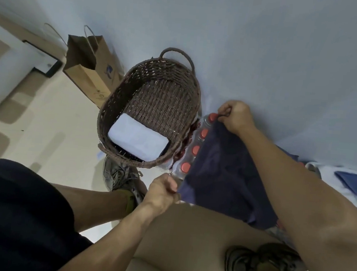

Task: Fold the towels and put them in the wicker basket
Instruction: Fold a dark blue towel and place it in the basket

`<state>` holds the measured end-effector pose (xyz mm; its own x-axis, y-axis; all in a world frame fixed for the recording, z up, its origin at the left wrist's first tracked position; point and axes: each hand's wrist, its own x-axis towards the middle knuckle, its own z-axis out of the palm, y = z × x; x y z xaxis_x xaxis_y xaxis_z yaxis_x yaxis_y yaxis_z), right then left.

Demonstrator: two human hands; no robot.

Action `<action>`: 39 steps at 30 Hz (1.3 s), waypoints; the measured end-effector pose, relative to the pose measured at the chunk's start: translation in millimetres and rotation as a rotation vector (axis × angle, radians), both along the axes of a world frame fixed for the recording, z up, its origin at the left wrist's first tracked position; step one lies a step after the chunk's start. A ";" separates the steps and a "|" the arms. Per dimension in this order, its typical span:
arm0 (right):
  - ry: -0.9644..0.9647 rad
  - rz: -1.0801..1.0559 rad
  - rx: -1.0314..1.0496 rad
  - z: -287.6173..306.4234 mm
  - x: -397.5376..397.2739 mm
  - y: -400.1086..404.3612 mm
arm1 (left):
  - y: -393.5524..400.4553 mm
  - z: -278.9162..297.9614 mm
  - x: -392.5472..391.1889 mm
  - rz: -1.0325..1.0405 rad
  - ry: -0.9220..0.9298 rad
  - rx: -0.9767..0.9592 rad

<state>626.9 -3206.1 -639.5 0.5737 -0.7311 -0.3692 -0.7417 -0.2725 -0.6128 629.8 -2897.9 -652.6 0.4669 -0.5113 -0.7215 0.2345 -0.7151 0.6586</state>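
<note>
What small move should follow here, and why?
Probably bring the two held corners together to fold the navy towel in half: the left hand and right hand each pinch a corner, it hangs unfolded, and the wicker basket holds only one folded white towel.

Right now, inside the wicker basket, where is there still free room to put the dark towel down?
The wicker basket has bare woven floor at its far part, between the folded white towel and the handle end. The near end is taken by that white towel. Beside the basket it is crowded: red-capped bottles under the dark towel, held by the left hand and right hand.
</note>
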 end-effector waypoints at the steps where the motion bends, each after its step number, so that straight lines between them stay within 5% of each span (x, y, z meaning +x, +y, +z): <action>1: -0.055 -0.058 0.044 -2.1 2.2 2.2 | -0.2 2.3 1.4 0.035 0.018 0.006; 6: -0.151 -0.135 -0.023 -14.1 -0.8 16.9 | -5.3 4.1 2.7 0.030 0.178 0.163; 12: -0.016 0.060 -0.398 6.3 -33.7 36.1 | -5.1 1.8 -2.7 0.170 0.176 0.088; 19: -0.255 -0.588 -0.538 18.9 -161.9 91.5 | -21.0 3.4 -11.2 0.222 -0.024 0.182; 23: -0.160 -0.929 -0.407 3.4 -227.7 134.2 | -34.4 25.1 -30.2 0.026 -0.546 0.022; 26: -0.231 -1.044 -0.281 -3.9 -253.2 161.1 | -59.5 43.7 -51.2 -0.219 -0.725 -0.229; 31: -0.116 -0.922 -0.091 -21.8 -283.1 184.3 | -127.2 62.2 -79.3 -0.430 -0.677 -0.453; 39: -0.286 -0.895 0.171 -24.4 -285.9 179.3 | -238.1 38.4 -107.3 -1.052 -0.787 -0.375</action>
